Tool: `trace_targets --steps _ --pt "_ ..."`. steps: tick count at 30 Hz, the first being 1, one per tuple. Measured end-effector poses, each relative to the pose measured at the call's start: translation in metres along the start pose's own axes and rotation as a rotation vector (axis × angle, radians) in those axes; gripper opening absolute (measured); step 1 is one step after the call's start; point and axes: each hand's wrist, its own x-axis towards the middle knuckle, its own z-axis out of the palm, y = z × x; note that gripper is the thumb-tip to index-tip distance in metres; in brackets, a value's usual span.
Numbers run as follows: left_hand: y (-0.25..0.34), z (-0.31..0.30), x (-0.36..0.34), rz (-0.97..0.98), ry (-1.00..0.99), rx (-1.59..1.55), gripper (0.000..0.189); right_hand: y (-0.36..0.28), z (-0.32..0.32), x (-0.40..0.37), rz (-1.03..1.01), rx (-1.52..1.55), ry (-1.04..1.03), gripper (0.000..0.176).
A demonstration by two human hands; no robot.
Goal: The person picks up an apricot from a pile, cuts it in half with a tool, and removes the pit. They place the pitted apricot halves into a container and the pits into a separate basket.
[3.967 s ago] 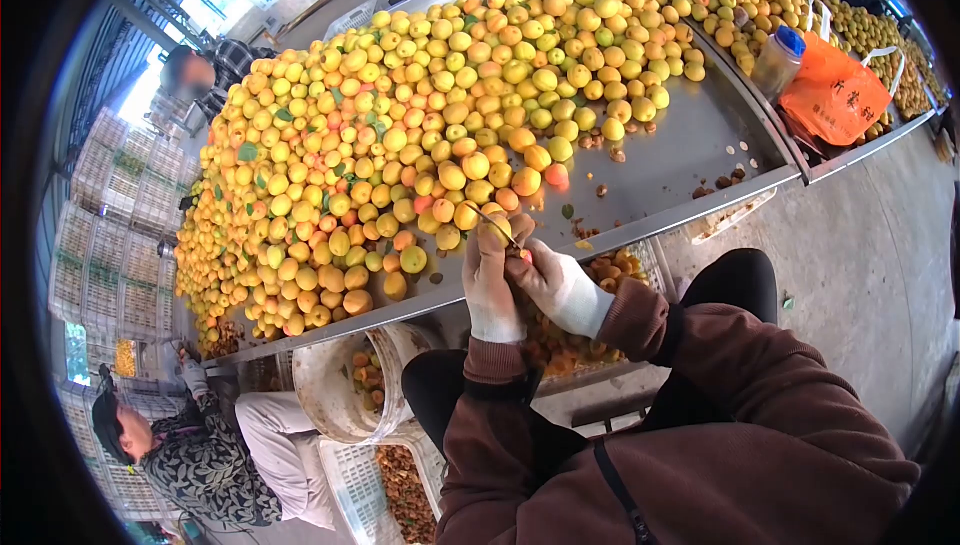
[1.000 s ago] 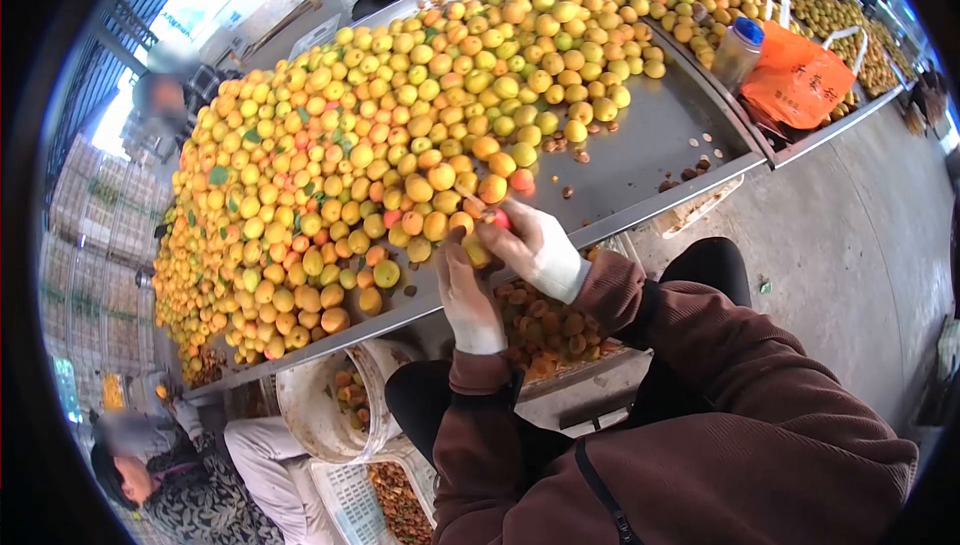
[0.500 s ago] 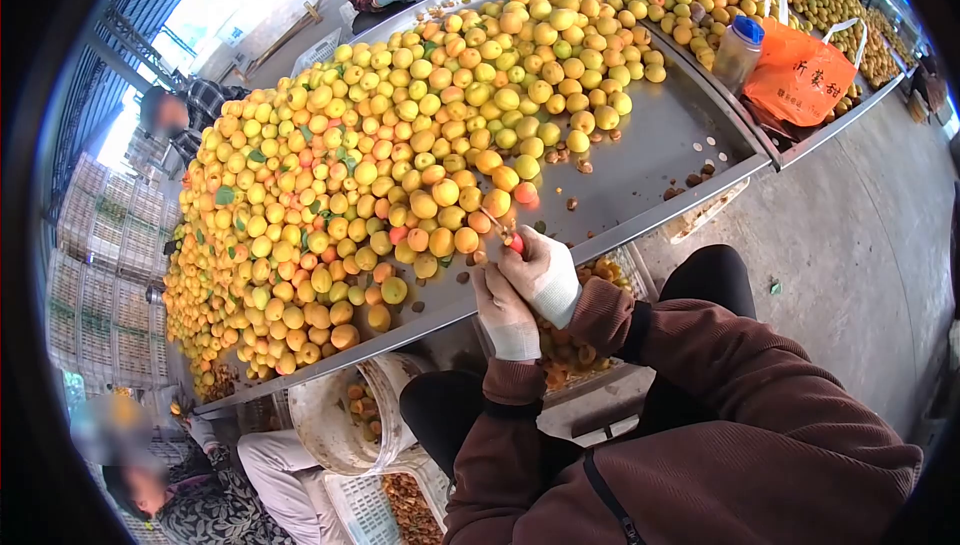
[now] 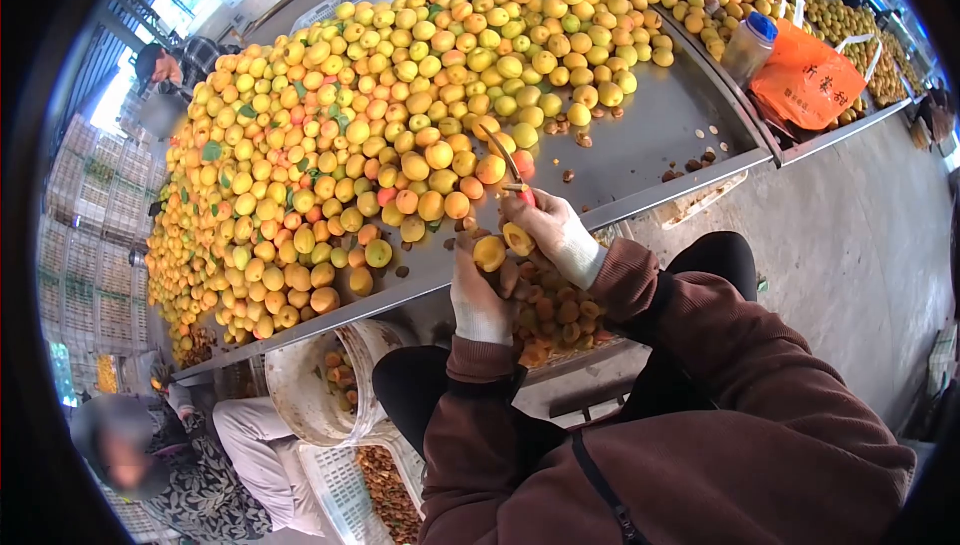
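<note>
Apricot halves (image 4: 489,255) apart near tray (image 4: 660,120) edge, above cut fruit (image 4: 562,315) | left hand (image 4: 478,292) grips one; right hand (image 4: 557,235), the other plus knife (image 4: 526,195) | step: apparently splitting | next likely calls for releasing halves, keeping blade clear

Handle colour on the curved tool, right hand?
Red, where the handle shows past the right hand; best seen in the head view.
</note>
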Motion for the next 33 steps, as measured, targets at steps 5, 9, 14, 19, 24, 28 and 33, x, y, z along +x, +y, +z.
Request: trace_targets --steps 5,9,14,19,24,28,33 --pt "0.007 0.011 -0.003 -0.134 0.174 -0.017 0.026 0.001 0.003 -0.009 0.003 -0.013 -0.016 0.031" --pt "-0.012 -0.003 -0.003 0.009 0.107 0.121 0.026 0.011 -0.001 -0.005 -0.084 -0.215 -0.026 0.031" --pt "-0.004 -0.001 -0.001 0.228 0.154 0.352 0.03 0.007 0.007 -0.002 -0.069 -0.328 -0.034 0.03" --pt "0.005 0.009 -0.002 0.097 0.086 0.218 0.035 0.005 0.006 -0.004 0.01 -0.253 -0.078 0.028" --pt "0.009 0.02 -0.003 -0.05 0.096 -0.09 0.037 0.006 0.004 0.002 -0.241 -0.448 -0.038 0.027" --pt "0.005 0.018 -0.002 0.009 0.138 -0.044 0.034 -0.012 0.008 0.01 -0.145 -0.128 0.176 0.018" --pt "-0.002 0.025 0.0 0.002 0.103 0.245 0.031 -0.04 0.008 -0.003 -0.321 0.342 0.003 0.018"
